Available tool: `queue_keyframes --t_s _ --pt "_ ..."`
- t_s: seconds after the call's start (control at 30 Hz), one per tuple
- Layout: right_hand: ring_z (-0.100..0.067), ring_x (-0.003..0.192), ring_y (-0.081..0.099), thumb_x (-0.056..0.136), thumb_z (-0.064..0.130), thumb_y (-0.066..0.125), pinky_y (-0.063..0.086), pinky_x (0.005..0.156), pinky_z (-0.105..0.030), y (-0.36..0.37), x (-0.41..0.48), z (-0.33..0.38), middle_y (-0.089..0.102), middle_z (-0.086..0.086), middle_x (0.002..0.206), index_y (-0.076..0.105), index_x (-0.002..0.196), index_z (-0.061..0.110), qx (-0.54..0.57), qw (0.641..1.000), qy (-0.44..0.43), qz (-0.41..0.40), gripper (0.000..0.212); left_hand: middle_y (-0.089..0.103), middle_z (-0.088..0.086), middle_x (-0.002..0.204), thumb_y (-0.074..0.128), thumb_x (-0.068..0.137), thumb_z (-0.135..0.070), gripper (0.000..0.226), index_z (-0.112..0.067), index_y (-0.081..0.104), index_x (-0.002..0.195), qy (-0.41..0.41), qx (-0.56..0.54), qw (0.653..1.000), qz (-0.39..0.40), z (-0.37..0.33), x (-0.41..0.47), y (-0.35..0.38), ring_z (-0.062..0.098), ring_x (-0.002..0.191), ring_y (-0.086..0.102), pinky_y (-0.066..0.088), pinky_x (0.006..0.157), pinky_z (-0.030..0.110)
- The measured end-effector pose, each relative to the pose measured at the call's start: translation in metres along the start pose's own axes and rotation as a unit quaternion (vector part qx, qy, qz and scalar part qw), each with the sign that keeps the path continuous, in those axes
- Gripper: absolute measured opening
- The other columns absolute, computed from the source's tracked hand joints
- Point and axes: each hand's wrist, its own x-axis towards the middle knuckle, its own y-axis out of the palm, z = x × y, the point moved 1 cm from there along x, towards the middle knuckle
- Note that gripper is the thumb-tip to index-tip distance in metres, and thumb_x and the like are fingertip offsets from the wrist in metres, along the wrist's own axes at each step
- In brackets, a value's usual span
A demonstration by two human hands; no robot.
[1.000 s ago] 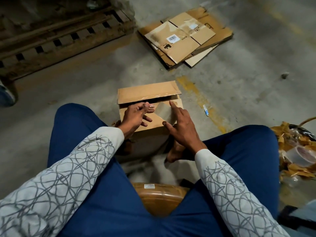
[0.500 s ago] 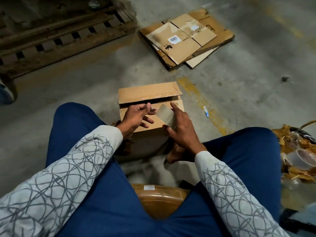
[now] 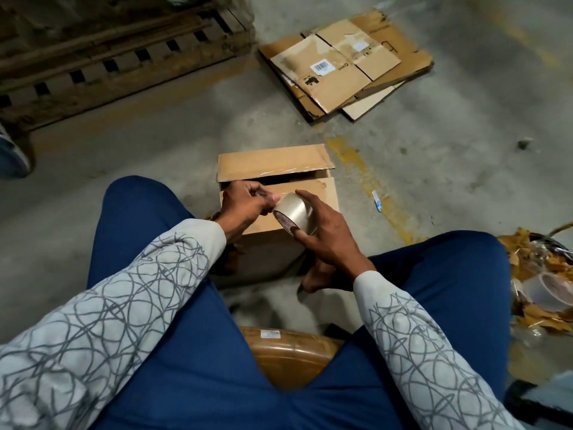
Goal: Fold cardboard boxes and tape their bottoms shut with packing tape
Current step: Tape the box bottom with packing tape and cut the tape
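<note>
Concrete floor (image 3: 465, 144), grey and stained, carries the whole work area, viewed from above by a seated person. Right hand (image 3: 325, 240) grips the roll of packing tape (image 3: 296, 212) with index finger over its top and thumb under its near rim, so the roll sits tilted just above the cardboard box (image 3: 322, 193). Left hand (image 3: 245, 206) has its fingers curled and pinches the roll's upper-left rim (whether the free tape end lies between the fingertips cannot be made out). Both hands hover over the box's near flap, which lies flat; the far flap (image 3: 273, 161) stands open with a dark gap between the two. The box rests on the floor between the knees of the blue trousers (image 3: 148, 218), with patterned grey sleeves (image 3: 139, 299) leading down to the hands. A brown roll (image 3: 288, 352) lies nearer the body, between the thighs. A yellow floor line (image 3: 366, 181) runs just right of the box, with a small blue-and-white scrap (image 3: 376, 201) on it. Farther off, a stack of flattened boxes (image 3: 338, 72) lies on the floor, a wooden pallet (image 3: 108, 57) sits at upper left, and a basket of scraps (image 3: 542, 274) stands at the right edge
</note>
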Motion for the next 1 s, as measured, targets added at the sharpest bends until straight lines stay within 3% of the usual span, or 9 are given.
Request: queue_keyframes --t_s 0.17,0.27,0.43,0.6,0.7,0.83,1.0 --pt "-0.022 0.119 0.057 0.084 0.03 0.076 0.046 0.093 -0.028 0.008 -0.005 -0.004 0.053 -0.001 0.143 0.029 0.152 0.034 0.008 0.999 0.018 0.032 0.082 0.075 0.012 0.082 0.081 0.083 -0.012 0.011 -0.004 0.076 0.088 -0.01 0.035 0.999 0.002 0.002 0.001 -0.001 0.018 0.071 0.069 0.061 0.074 0.039" --pt "-0.027 0.12 0.058 0.082 0.031 0.076 0.052 0.095 -0.041 0.01 -0.006 -0.006 0.054 -0.005 0.142 0.029 0.15 0.033 -0.002 0.998 0.034 0.046 0.083 0.075 0.009 0.081 0.081 0.083 -0.015 0.011 -0.007 0.076 0.089 0.011 0.083 0.995 0.056 -0.001 0.001 -0.005 0.02 0.073 0.072 0.063 0.073 0.039" --pt "-0.035 0.114 0.061 0.081 0.036 0.076 0.052 0.089 -0.044 0.01 -0.008 -0.011 0.062 -0.012 0.131 0.035 0.147 0.025 -0.04 0.994 0.051 0.094 0.077 0.074 0.001 0.074 0.086 0.077 -0.014 0.011 -0.011 0.078 0.083 0.057 0.192 0.973 0.113 0.003 -0.003 -0.003 0.023 0.072 0.074 0.064 0.07 0.045" --pt "-0.034 0.113 0.062 0.081 0.038 0.076 0.052 0.088 -0.043 0.011 -0.006 -0.009 0.062 -0.011 0.13 0.033 0.146 0.027 -0.021 0.995 0.054 0.079 0.079 0.075 0.01 0.074 0.086 0.077 -0.012 0.012 -0.006 0.077 0.083 -0.008 0.101 0.99 0.094 -0.001 -0.003 -0.006 0.021 0.067 0.074 0.063 0.067 0.035" --pt "-0.03 0.115 0.06 0.078 0.044 0.077 0.051 0.096 -0.044 0.014 -0.006 -0.005 0.058 -0.012 0.134 0.027 0.151 0.026 0.04 0.995 0.075 0.048 0.09 0.073 0.011 0.073 0.084 0.079 -0.011 0.01 -0.006 0.075 0.082 -0.038 0.048 0.994 0.094 -0.003 -0.004 -0.008 0.021 0.067 0.071 0.062 0.067 0.034" --pt "-0.023 0.124 0.054 0.076 0.044 0.078 0.046 0.104 -0.036 0.011 -0.006 -0.002 0.049 -0.008 0.145 0.03 0.152 0.017 0.091 0.995 0.05 -0.008 0.093 0.073 0.017 0.081 0.08 0.084 -0.009 0.018 0.003 0.073 0.095 -0.056 -0.002 0.993 0.101 -0.005 -0.007 -0.009 0.022 0.067 0.071 0.062 0.062 0.031" --pt "-0.012 0.102 0.058 0.082 0.041 0.078 0.046 0.082 -0.016 0.004 -0.006 0.007 0.056 0.002 0.127 0.033 0.147 0.026 0.103 0.992 0.03 -0.068 0.08 0.071 0.018 0.078 0.078 0.085 -0.005 0.024 0.01 0.068 0.101 -0.093 -0.059 0.991 0.075 -0.005 -0.007 -0.009 0.022 0.062 0.07 0.064 0.065 0.037"
